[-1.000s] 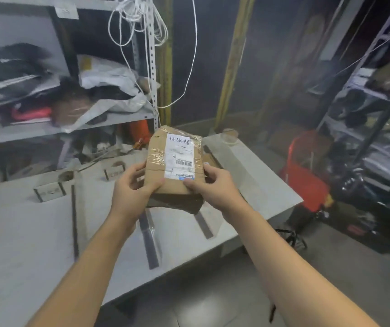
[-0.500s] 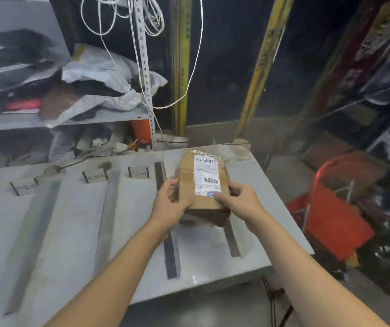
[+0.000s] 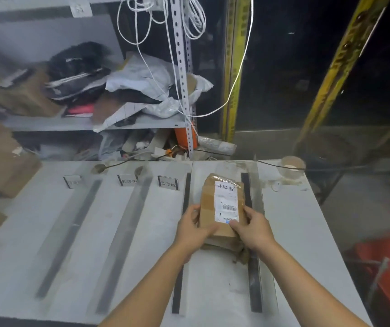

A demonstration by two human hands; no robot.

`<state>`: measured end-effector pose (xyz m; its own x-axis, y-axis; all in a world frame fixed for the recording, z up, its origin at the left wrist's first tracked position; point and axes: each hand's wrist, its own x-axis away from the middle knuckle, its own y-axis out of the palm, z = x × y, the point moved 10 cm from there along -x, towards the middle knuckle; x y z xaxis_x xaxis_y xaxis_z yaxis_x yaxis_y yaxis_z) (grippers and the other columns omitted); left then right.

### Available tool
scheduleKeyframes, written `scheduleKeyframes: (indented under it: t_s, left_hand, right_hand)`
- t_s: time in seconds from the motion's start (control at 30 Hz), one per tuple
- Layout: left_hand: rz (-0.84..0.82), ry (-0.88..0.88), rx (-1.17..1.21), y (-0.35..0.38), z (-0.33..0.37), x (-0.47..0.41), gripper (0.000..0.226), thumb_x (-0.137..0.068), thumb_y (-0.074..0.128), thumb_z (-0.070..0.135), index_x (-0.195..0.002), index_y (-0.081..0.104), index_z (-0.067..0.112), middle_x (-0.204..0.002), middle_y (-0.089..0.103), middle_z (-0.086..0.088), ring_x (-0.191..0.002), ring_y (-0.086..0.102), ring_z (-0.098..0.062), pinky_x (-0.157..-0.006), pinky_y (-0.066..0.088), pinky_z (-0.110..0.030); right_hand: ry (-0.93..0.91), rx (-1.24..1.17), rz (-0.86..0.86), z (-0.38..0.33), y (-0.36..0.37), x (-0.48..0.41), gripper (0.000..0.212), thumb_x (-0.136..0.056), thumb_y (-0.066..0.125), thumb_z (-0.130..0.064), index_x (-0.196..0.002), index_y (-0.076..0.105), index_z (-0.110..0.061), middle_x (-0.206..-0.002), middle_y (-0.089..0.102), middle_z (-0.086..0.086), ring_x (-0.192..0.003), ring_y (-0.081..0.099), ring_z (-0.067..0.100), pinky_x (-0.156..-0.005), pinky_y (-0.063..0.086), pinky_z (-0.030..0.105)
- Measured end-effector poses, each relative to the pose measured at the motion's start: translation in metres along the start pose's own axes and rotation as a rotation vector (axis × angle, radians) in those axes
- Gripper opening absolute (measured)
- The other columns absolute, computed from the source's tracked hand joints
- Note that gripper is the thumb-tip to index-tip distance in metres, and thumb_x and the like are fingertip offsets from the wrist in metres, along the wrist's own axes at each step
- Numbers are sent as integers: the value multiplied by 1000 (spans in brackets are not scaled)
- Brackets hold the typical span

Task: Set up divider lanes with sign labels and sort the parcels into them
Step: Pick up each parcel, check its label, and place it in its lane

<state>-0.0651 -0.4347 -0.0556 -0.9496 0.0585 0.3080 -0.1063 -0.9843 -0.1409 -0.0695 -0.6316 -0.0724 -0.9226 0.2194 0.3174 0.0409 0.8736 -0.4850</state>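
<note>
Grip: both hands clamp the parcel point(image 3: 223, 204), left hand point(image 3: 192, 228) on its near-left corner, right hand point(image 3: 253, 228) on its near-right, thumbs on top.
Parcel: in the lane between the two dividers, left divider point(image 3: 181, 244) just beside the left hand, right divider point(image 3: 251, 267) under the right wrist; looks stacked on another box point(image 3: 222, 244).
Risk, slide: top box could skid off the lower one on release.
Risk, nudge: its right edge crowds the right divider and may shove it crooked.
Risk, lane: no sign shows ahead of the grip; nearest sign point(image 3: 168, 183) heads the lane leftward, so a mis-sort is possible.
</note>
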Motion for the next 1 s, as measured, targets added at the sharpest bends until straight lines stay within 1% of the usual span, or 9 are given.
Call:
scheduleKeyframes:
  t_s: [0.1, 0.2, 0.3, 0.37, 0.47, 0.67, 0.73, 0.8, 1.0]
  left_hand:
    - [13, -2, -37, 1, -4, -17, 51, -74, 83, 3, -111, 55, 26, -109, 70, 13, -97, 66, 4, -73, 52, -13]
    - [63, -8, -107, -6, -11, -30, 50, -70, 85, 5, -104, 57, 28, -105, 72, 12, -90, 67, 4, -70, 51, -13]
    - [119, -14, -193, -14, -16, -33, 52, -64, 88, 9, -99, 57, 32, -102, 72, 8, -89, 68, 0, -76, 55, -20]
    - [127, -13, -242, -15, -14, -34, 53, -62, 90, 11, -97, 57, 33, -100, 72, 7, -90, 68, -4, -80, 57, -27]
    - [120, -4, -304, -14, -6, -34, 51, -62, 89, 15, -99, 58, 31, -99, 72, 6, -91, 69, -10, -82, 59, -36]
    - [126, 21, -377, -17, 12, -23, 41, -69, 85, 15, -95, 57, 31, -96, 66, 9, -90, 64, -11, -84, 55, -31]
    - [138, 28, -403, -25, 20, -17, 46, -75, 82, 17, -116, 62, 19, -112, 65, 3, -103, 61, -14, -89, 49, -26]
    - [142, 38, -441, -36, 31, -9, 72, -78, 81, 20, -141, 49, 10, -135, 58, -3, -122, 56, -17, -97, 45, -25]
    - [228, 126, -722, -94, 78, 32, 74, -87, 73, 30, -151, 38, 18, -151, 45, 1, -139, 41, -18, -113, 35, -31]
  right_hand:
    - [28, 67, 50, 5, 1, -9, 68, -77, 80, -34, -140, 54, -24, -130, 64, -9, -118, 61, 16, -94, 52, 36]
    - [17, 66, 66, 2, 4, -13, 51, -75, 81, -29, -123, 62, -33, -113, 71, -15, -100, 66, 10, -79, 54, 29]
    - [1, 75, 48, -3, 7, -13, 43, -76, 82, -26, -109, 60, -41, -95, 68, -22, -88, 66, 7, -64, 46, 20]
    - [17, 43, 62, -1, 6, -11, 50, -74, 84, -25, -112, 58, -40, -93, 63, -22, -88, 63, 7, -70, 48, 22]
    - [33, 29, 68, 2, 4, -9, 59, -70, 87, -27, -124, 63, -27, -105, 71, -14, -93, 67, 7, -77, 52, 23]
    - [11, 72, 74, -8, -4, -4, 62, -73, 83, -29, -131, 60, -23, -115, 71, -9, -102, 67, 13, -83, 54, 28]
    - [-24, 100, 89, -22, -9, 1, 57, -78, 78, -27, -131, 59, -23, -120, 69, -6, -108, 64, 16, -84, 53, 30]
    - [-98, 160, 94, -42, -10, 6, 56, -81, 74, -26, -134, 58, -22, -127, 66, -1, -117, 60, 21, -91, 52, 35]
    - [-371, 271, -48, -123, 32, 33, 60, -87, 69, -30, -143, 48, -19, -140, 56, 4, -132, 47, 24, -103, 43, 39]
